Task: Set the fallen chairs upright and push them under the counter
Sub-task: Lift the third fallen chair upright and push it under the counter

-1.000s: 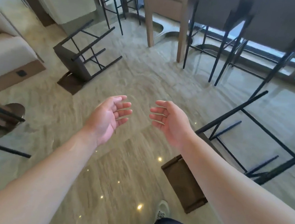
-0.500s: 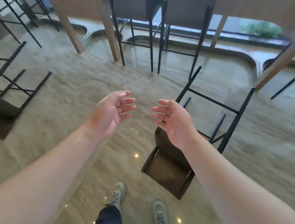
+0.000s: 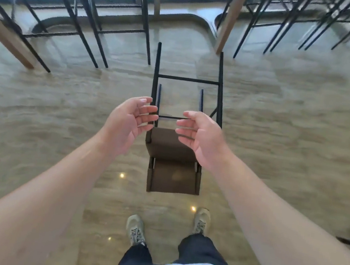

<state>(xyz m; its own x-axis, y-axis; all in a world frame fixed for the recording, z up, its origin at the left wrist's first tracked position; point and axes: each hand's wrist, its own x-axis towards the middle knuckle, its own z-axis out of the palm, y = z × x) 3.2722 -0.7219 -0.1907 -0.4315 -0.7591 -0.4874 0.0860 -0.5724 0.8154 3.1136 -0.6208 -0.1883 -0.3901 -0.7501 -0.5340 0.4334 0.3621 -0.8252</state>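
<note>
A fallen bar chair [image 3: 173, 147] with a brown seat and black metal legs lies on its back on the glossy floor right in front of me, legs pointing away toward the counter. Its backrest [image 3: 173, 179] lies flat nearest my feet. My left hand [image 3: 127, 124] and my right hand [image 3: 201, 135] hover above the seat, palms facing each other, fingers relaxed, holding nothing. Neither hand touches the chair.
Upright bar chairs [image 3: 91, 14] stand tucked at the counter at the far left, and more black chair legs [image 3: 291, 21] stand at the far right. Wooden counter legs [image 3: 230, 21] rise between them. My shoes [image 3: 135, 229] stand just behind the fallen chair.
The view has swung right, so the fallen chair now lies centred before me. The other fallen chair on the left has left the view. Both hands stay open and have lowered toward the seat.
</note>
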